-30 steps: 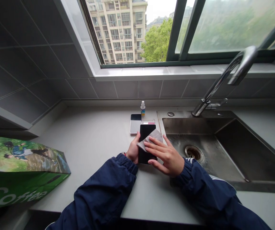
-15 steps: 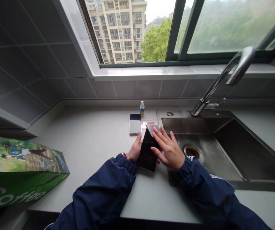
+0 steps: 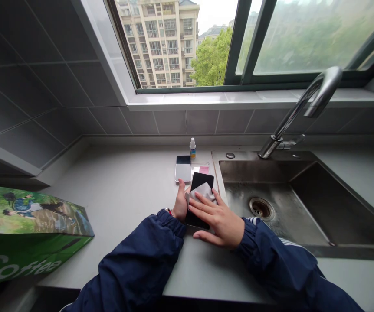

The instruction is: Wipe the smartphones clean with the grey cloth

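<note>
My left hand grips a black smartphone by its left edge, thumb along the side, above the counter in front of me. Over the middle of the screen lies a light grey cleaning cloth with a zigzag edge. My right hand presses this cloth onto the glass with its fingers stretched out, covering part of both. Just beyond, a second phone with a white rim lies on the counter. Beside it is a clear case with a pink patch, and a small spray bottle stands behind them.
To the right is a steel sink with a chrome faucet arching over it. A green printed bag marked "Coffee" sits at the left on the pale counter. Behind are a tiled wall and a window.
My right hand has slid the cloth from the phone's upper end down and left to its middle. The phone has turned slightly more upright in my left hand.
</note>
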Demonstrator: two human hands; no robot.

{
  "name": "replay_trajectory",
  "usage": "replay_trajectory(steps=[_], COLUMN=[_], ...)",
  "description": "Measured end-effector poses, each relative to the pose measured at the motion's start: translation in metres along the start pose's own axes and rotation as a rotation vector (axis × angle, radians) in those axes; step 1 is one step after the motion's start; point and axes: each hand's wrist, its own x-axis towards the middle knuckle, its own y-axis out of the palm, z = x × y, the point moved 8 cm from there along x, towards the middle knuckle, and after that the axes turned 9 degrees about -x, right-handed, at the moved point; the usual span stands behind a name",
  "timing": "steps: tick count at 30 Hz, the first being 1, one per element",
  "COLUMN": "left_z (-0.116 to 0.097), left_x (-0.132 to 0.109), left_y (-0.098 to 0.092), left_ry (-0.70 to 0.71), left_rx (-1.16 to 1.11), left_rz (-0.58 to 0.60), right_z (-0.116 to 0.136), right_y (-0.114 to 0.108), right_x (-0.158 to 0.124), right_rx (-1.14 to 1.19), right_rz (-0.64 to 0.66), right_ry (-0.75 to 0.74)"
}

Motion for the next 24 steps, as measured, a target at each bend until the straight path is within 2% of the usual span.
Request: replay_trajectory(steps=[3,7,14,18,24], left_z=[0.000,0.011,0.008,0.007,0.005], left_x=[0.000,-0.003,-0.002,0.000,-0.002], left_y=[0.002,0.010,0.020,0.015,0.014], left_ry=[-0.006,-0.108,0.015,0.018,-0.012], left_rx=[0.011,-0.018,0.041,0.015,0.038], left_rz=[0.033,0.116,0.225,0.232,0.191], right_z=[-0.004,-0.015,-0.044,-0.056,-0.058], right_y=[0.000,0.002,-0.004,-0.006,-0.009], right_x=[0.000,0.000,-0.005,-0.008,-0.010], right_rx=[0.006,-0.076,-0.206,-0.178,-0.095], right_rz=[0.000,-0.011,-0.130,-0.169,-0.202], right_ry=[0.025,0.096,0.301,0.374,0.339])
